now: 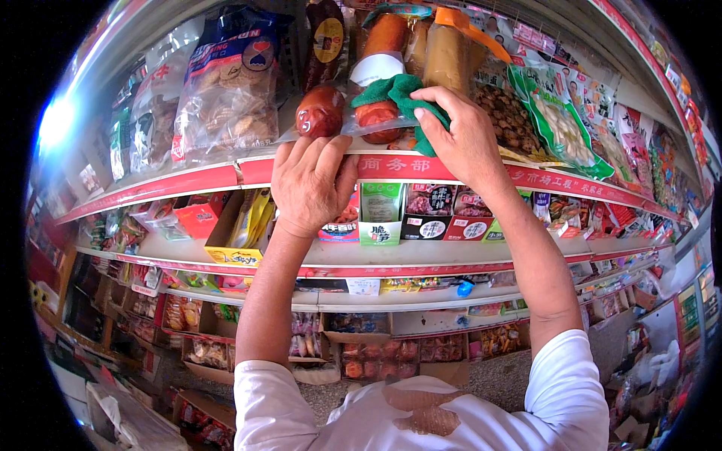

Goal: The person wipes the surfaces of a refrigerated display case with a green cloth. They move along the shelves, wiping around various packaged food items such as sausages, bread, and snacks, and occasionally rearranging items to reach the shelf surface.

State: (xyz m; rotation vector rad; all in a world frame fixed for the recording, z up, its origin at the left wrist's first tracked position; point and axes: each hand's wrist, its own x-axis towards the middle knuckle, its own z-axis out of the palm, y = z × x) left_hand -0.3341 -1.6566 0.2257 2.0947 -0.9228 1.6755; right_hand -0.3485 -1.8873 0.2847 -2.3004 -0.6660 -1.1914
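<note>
My right hand [465, 132] holds a green cloth [409, 104] between thumb and fingers, over the lower end of a plastic-wrapped sausage pack [378, 121] on the top shelf. My left hand [313, 183] rests on the red-and-white shelf edge, its fingertips at the lower end of a dark red sausage [320, 110] in clear film. Whether those fingers grip the sausage cannot be told. An orange-capped pack with tan contents [445, 62] stands behind the cloth.
Left of the sausages stands a large bag of biscuits [225, 107]. To the right lies a green-edged snack bag [558, 121]. A red shelf strip [395, 164] runs along the front. Below are small snack boxes [381, 214], a yellow carton [234, 253] and lower shelves.
</note>
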